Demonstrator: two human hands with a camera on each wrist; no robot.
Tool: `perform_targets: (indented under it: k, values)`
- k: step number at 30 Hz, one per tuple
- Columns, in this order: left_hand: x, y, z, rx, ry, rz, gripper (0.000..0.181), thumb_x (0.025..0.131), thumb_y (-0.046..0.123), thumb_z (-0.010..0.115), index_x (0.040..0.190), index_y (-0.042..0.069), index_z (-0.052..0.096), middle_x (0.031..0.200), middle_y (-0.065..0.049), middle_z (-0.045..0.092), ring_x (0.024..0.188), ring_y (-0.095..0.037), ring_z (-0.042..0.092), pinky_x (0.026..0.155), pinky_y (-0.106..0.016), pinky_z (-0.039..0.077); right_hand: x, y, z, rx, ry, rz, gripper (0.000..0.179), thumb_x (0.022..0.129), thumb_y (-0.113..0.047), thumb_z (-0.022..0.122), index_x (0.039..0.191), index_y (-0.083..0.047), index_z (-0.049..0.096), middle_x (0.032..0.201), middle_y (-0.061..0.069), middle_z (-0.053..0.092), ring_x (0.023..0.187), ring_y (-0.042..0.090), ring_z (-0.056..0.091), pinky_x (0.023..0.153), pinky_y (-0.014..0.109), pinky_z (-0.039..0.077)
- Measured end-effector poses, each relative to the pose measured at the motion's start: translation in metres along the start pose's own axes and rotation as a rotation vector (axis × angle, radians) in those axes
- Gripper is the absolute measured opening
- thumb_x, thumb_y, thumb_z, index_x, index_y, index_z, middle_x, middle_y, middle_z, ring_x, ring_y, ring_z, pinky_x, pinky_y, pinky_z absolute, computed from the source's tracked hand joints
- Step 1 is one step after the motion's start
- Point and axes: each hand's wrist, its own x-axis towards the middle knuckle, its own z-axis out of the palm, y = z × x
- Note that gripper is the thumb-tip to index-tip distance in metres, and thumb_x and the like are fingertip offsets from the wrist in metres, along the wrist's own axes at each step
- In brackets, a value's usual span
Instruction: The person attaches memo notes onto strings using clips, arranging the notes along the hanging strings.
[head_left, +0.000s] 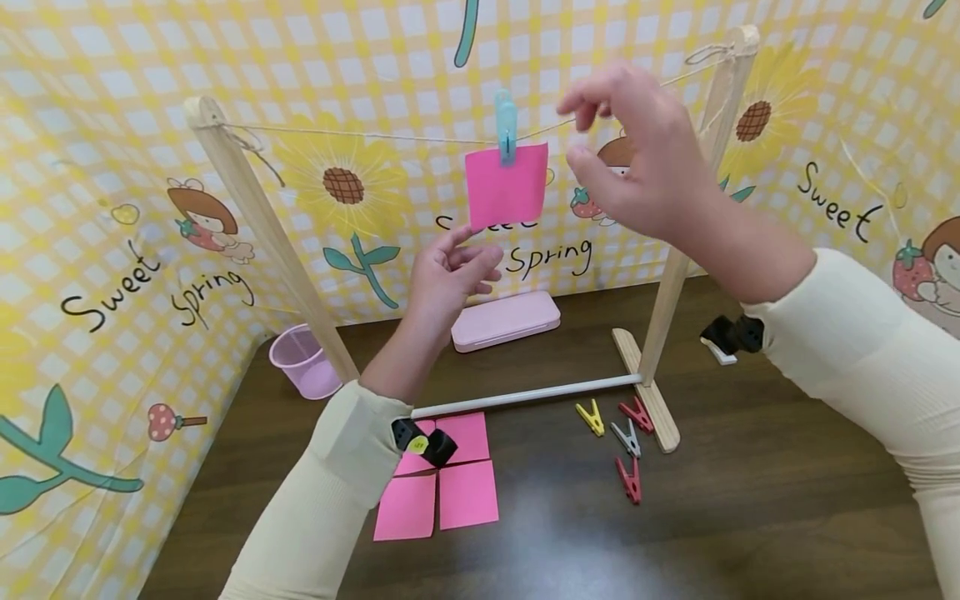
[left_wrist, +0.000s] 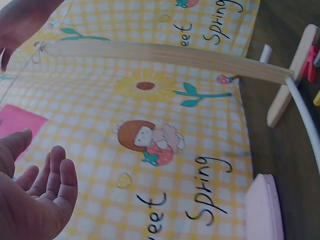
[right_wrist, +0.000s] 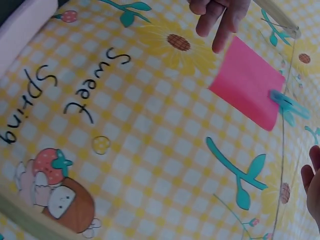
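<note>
A pink paper square point(head_left: 506, 185) hangs from a thin string point(head_left: 360, 133), held at its top edge by a light blue clothespin point(head_left: 507, 129). My left hand point(head_left: 450, 271) is just under the square, its index fingertip right at the lower edge. In the right wrist view, the fingers of the left hand point(right_wrist: 222, 17) point loosely towards a corner of the paper. To the right of the clothespin, my right hand point(head_left: 637, 150) is raised, thumb and fingers spread apart around nothing. Only part of the right hand point(right_wrist: 312, 180) shows in its own wrist view.
Two wooden posts point(head_left: 266, 225) carry the string, joined low down by a white rod point(head_left: 532, 393). Several pink squares point(head_left: 468, 496) lie at front left; several small clothespins point(head_left: 591, 417) lie at right. Behind are a pink case point(head_left: 506, 321) and a pink basket point(head_left: 303, 360).
</note>
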Motion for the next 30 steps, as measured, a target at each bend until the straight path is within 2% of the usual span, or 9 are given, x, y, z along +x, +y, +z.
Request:
perform_targets:
  k: [3, 8, 10, 12, 14, 17, 23, 26, 30]
  values:
    - [-0.002, -0.012, -0.008, 0.044, -0.010, -0.018, 0.045, 0.086, 0.013, 0.067, 0.129, 0.010, 0.052, 0.100, -0.011, 0.065, 0.070, -0.014, 0.063, 0.069, -0.031, 0.053, -0.020, 0.002, 0.001, -0.009, -0.077, 0.014, 0.019, 0.081, -0.002, 0.054, 0.098, 0.004, 0.056, 0.080, 0.014, 0.054, 0.076, 0.020, 0.049, 0.072, 0.025, 0.041]
    - [-0.009, -0.034, -0.019, 0.156, -0.053, -0.080, 0.042, 0.087, 0.013, 0.066, 0.126, 0.010, 0.053, 0.105, -0.013, 0.063, 0.083, -0.028, 0.064, 0.071, -0.036, 0.053, -0.057, 0.009, 0.006, -0.009, -0.339, 0.044, 0.010, 0.079, 0.003, 0.058, 0.088, -0.001, 0.060, 0.072, 0.003, 0.053, 0.068, 0.012, 0.047, 0.062, 0.026, 0.041]
    - [-0.013, -0.040, -0.023, 0.236, -0.089, -0.111, 0.038, 0.088, 0.013, 0.065, 0.124, 0.010, 0.054, 0.106, -0.012, 0.062, 0.086, -0.031, 0.062, 0.071, -0.036, 0.052, -0.072, 0.012, 0.008, -0.014, -0.457, 0.081, 0.012, 0.079, 0.003, 0.059, 0.085, -0.007, 0.061, 0.071, -0.003, 0.051, 0.066, 0.009, 0.047, 0.058, 0.026, 0.041]
    - [-0.017, -0.046, -0.027, 0.335, -0.132, -0.125, 0.033, 0.089, 0.013, 0.063, 0.121, 0.010, 0.056, 0.106, -0.011, 0.061, 0.083, -0.028, 0.062, 0.069, -0.034, 0.051, -0.085, 0.015, 0.009, -0.004, -0.571, 0.146, 0.014, 0.080, 0.001, 0.060, 0.083, -0.012, 0.061, 0.069, -0.008, 0.048, 0.063, 0.007, 0.046, 0.057, 0.026, 0.040]
    - [-0.020, -0.053, -0.031, 0.445, -0.163, -0.108, 0.028, 0.089, 0.014, 0.062, 0.116, 0.010, 0.059, 0.103, -0.010, 0.062, 0.080, -0.027, 0.061, 0.066, -0.030, 0.050, -0.099, 0.017, 0.011, -0.006, -0.662, 0.201, 0.014, 0.081, -0.003, 0.061, 0.082, -0.016, 0.061, 0.068, -0.010, 0.047, 0.061, 0.006, 0.045, 0.056, 0.026, 0.040]
    - [-0.023, -0.064, -0.038, 0.618, -0.175, -0.059, 0.020, 0.089, 0.017, 0.063, 0.108, 0.011, 0.063, 0.094, -0.006, 0.063, 0.074, -0.023, 0.058, 0.062, -0.029, 0.047, -0.118, 0.020, 0.016, 0.011, -0.780, 0.279, 0.012, 0.083, -0.007, 0.061, 0.082, -0.018, 0.061, 0.067, -0.012, 0.047, 0.060, 0.005, 0.044, 0.055, 0.026, 0.040]
    - [-0.032, -0.085, -0.047, 0.915, -0.193, -0.004, 0.012, 0.089, 0.021, 0.062, 0.098, 0.014, 0.066, 0.084, 0.000, 0.063, 0.077, -0.016, 0.057, 0.067, -0.033, 0.048, -0.155, 0.026, 0.037, 0.029, -0.993, 0.383, 0.008, 0.084, -0.009, 0.059, 0.083, -0.017, 0.061, 0.066, -0.011, 0.048, 0.060, 0.004, 0.044, 0.055, 0.026, 0.039]
    - [-0.035, -0.098, -0.050, 1.044, -0.225, -0.018, 0.011, 0.089, 0.021, 0.061, 0.096, 0.016, 0.067, 0.080, 0.003, 0.063, 0.071, -0.013, 0.057, 0.063, -0.032, 0.047, -0.172, 0.026, 0.048, 0.020, -1.058, 0.404, 0.007, 0.084, -0.010, 0.060, 0.083, -0.017, 0.061, 0.065, -0.011, 0.048, 0.058, 0.004, 0.044, 0.054, 0.025, 0.039]
    - [-0.041, -0.117, -0.054, 1.187, -0.265, -0.062, 0.010, 0.088, 0.021, 0.062, 0.094, 0.016, 0.068, 0.076, 0.004, 0.062, 0.063, -0.013, 0.055, 0.054, -0.031, 0.044, -0.194, 0.024, 0.062, -0.015, -1.100, 0.410, 0.005, 0.082, -0.011, 0.061, 0.086, -0.014, 0.062, 0.065, -0.011, 0.048, 0.056, 0.004, 0.043, 0.050, 0.025, 0.038]
